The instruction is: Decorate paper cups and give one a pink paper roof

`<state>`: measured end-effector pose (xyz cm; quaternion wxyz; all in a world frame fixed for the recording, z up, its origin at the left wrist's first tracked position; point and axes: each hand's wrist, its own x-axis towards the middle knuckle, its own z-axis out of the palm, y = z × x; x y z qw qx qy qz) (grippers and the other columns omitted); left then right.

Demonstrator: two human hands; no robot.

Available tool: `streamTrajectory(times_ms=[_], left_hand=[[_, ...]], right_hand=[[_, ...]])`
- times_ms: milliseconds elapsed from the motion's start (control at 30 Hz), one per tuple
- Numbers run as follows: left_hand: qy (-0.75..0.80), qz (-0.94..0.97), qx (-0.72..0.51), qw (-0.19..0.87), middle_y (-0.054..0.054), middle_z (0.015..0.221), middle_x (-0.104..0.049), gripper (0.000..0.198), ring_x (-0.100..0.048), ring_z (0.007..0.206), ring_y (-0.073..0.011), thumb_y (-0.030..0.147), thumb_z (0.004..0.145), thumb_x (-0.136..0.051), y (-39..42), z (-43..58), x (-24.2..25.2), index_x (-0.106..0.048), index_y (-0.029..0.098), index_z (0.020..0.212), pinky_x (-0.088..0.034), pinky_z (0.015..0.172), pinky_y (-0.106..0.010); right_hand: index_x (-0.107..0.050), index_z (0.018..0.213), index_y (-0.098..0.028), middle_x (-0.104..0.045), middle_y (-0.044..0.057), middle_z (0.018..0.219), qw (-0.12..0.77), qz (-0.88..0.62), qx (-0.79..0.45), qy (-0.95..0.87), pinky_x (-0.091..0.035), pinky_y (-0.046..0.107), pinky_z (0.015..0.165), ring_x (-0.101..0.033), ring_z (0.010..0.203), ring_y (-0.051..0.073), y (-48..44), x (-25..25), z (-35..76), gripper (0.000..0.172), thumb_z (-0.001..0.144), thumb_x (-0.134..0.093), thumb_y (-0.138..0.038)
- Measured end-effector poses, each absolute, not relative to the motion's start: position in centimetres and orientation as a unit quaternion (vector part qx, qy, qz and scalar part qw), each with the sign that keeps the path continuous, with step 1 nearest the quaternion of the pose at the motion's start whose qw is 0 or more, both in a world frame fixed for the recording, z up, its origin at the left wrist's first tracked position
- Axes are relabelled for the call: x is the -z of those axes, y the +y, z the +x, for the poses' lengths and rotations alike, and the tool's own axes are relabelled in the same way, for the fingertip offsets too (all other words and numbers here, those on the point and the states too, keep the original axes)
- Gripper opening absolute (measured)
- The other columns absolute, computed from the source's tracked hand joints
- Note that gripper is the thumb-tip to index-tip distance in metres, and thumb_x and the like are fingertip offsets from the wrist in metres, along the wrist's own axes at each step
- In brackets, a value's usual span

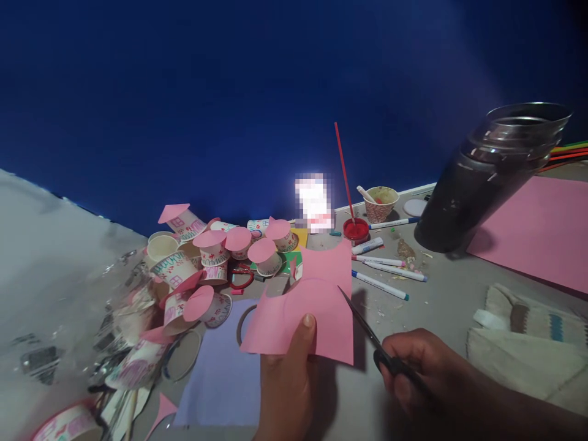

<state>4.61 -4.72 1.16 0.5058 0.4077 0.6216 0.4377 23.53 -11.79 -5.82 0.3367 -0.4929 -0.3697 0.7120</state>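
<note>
A sheet of pink paper (321,318) with curved cut-outs along its edges is held up over the table. My left hand (296,367) grips its lower edge, thumb on top and fingers beneath. A faint curved line runs across the sheet. My right hand (413,367) is closed around the dark handles of a pair of scissors (365,321), whose blades reach the right side of the paper. To the left stand several decorated paper cups (214,251) topped with pink paper discs. Under my left hand's side lies a lilac sheet (220,380).
Several felt-tip pens (381,285) lie right of the paper. A red paint pot (356,230) with a stick in it and a patterned cup (382,205) stand behind. A large dark flask (482,184), more pink paper (542,226) and a cloth (519,349) are at right. Clear plastic (59,306) lies left.
</note>
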Motion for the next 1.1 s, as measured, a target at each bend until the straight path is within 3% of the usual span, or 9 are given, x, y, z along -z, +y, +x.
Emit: streamTrajectory(times_ms=[367, 600, 733, 900, 1100], left_hand=[[0.61, 0.455, -0.409, 0.503, -0.011, 0.1, -0.08, 0.028, -0.073, 0.097, -0.0294, 0.044, 0.076, -0.081, -4.3, 4.1, -2.0, -0.077, 0.018, 0.086, -0.059, 0.087, -0.035], [0.604, 0.455, -0.418, 0.504, -0.011, 0.095, -0.081, 0.034, -0.075, 0.096, -0.03, 0.04, 0.075, -0.082, -4.2, 4.0, -2.4, -0.079, 0.017, 0.098, -0.06, 0.088, -0.036], [0.622, 0.461, -0.416, 0.477, -0.012, 0.097, -0.081, 0.029, -0.075, 0.096, -0.0291, 0.04, 0.076, -0.081, -4.2, 3.9, -2.4, -0.078, 0.016, 0.091, -0.06, 0.087, -0.034], [0.607, 0.469, -0.415, 0.489, -0.012, 0.098, -0.081, 0.029, -0.075, 0.1, -0.0299, 0.039, 0.078, -0.08, -4.2, 3.9, -2.4, -0.078, 0.017, 0.097, -0.06, 0.09, -0.035], [0.611, 0.467, -0.415, 0.487, -0.012, 0.096, -0.081, 0.016, -0.075, 0.099, -0.0303, 0.036, 0.078, -0.078, -4.0, 3.6, -2.4, -0.076, 0.02, 0.079, -0.062, 0.085, -0.035]], right_hand=[[-0.052, 0.061, -0.019, -0.041, -0.006, 0.052, 0.348, -0.495, -0.712, -0.356, -0.022, 0.023, 0.048, -0.031, 0.052, 0.007, -11.5, 4.4, 23.1, 0.026, 0.067, -0.068, -0.038], [-0.051, 0.061, -0.02, -0.04, -0.007, 0.051, 0.332, -0.495, -0.733, -0.328, -0.022, 0.023, 0.048, -0.032, 0.051, 0.007, -11.4, 4.1, 23.2, 0.022, 0.068, -0.067, -0.032], [-0.05, 0.062, -0.02, -0.043, -0.006, 0.054, 0.305, -0.484, -0.74, -0.354, -0.025, 0.023, 0.05, -0.035, 0.053, 0.007, -11.1, 4.2, 23.6, 0.028, 0.067, -0.071, -0.037], [-0.05, 0.059, -0.02, -0.039, -0.007, 0.049, 0.327, -0.499, -0.732, -0.329, -0.02, 0.025, 0.047, -0.032, 0.049, 0.007, -11.4, 4.6, 23.3, 0.031, 0.065, -0.072, -0.041], [-0.052, 0.062, -0.02, -0.042, -0.007, 0.051, 0.312, -0.485, -0.742, -0.342, -0.022, 0.024, 0.047, -0.033, 0.05, 0.007, -11.7, 4.7, 23.4, 0.031, 0.071, -0.073, -0.04]])
